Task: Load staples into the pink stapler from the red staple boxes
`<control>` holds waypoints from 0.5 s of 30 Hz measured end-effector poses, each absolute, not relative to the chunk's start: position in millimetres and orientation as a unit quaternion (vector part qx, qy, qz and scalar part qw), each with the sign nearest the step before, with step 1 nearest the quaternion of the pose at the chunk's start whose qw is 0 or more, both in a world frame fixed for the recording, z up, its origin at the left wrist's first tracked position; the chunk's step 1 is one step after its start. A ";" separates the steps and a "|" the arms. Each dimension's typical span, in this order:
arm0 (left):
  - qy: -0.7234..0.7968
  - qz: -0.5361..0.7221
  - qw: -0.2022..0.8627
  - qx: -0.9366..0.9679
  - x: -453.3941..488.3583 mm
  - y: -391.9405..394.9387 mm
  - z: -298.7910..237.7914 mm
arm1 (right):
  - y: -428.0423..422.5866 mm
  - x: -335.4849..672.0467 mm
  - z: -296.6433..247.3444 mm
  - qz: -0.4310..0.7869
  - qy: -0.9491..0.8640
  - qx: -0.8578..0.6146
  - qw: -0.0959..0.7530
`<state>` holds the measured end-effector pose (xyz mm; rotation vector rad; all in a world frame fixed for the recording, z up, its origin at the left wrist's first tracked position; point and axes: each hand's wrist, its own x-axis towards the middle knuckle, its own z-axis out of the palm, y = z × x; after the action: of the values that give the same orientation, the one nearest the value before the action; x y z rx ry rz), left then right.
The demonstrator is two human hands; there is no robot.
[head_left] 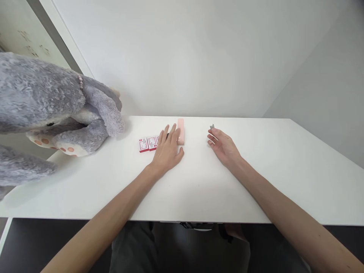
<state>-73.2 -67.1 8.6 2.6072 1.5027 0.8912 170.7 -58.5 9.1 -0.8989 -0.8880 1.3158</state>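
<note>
Pinching a small grey piece in your right hand, left hand spread by the boxes

You look partway through the handling; one item is picked out, while the others lie on the counter, nearer its far edge than its near one. Your right hand has the grey piece at the tips of its thumb and index finger, closed together on it; its other fingers are loosely curled and hold nothing that shows; whether the piece clears the surface or grazes it, you cannot tell from this angle.

Your left hand is palm down with its fingers long and slightly parted; they reach over the right end of a row of red-and-white boxes and lie close beside a long pink object; you cannot tell whether the fingertips press on either, but no grip is visible. The pink object points towards the far edge, by the wall; the boxes sit left of it, the rightmost partly hidden by your hand.

Done, as far as shows: the grey piece is in your grasp; not yet done: setting it down; a big plush toy occupies the counter's far left corner, apart from the boxes.
</note>
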 end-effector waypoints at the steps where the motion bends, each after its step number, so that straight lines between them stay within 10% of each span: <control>1: 0.495 0.293 -0.008 0.818 -74.2 -65.7 7.5 | -58.5 170.7 9.0 0.573 -0.384 -0.388 0.612; 15: 0.646 0.230 -0.144 0.713 -83.9 -60.6 1.5 | -60.4 170.3 11.0 0.595 -0.368 -0.371 0.611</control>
<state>-83.9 -60.6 1.5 2.4737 2.2397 0.7987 170.3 -60.4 11.0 -0.8554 -0.8489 1.3721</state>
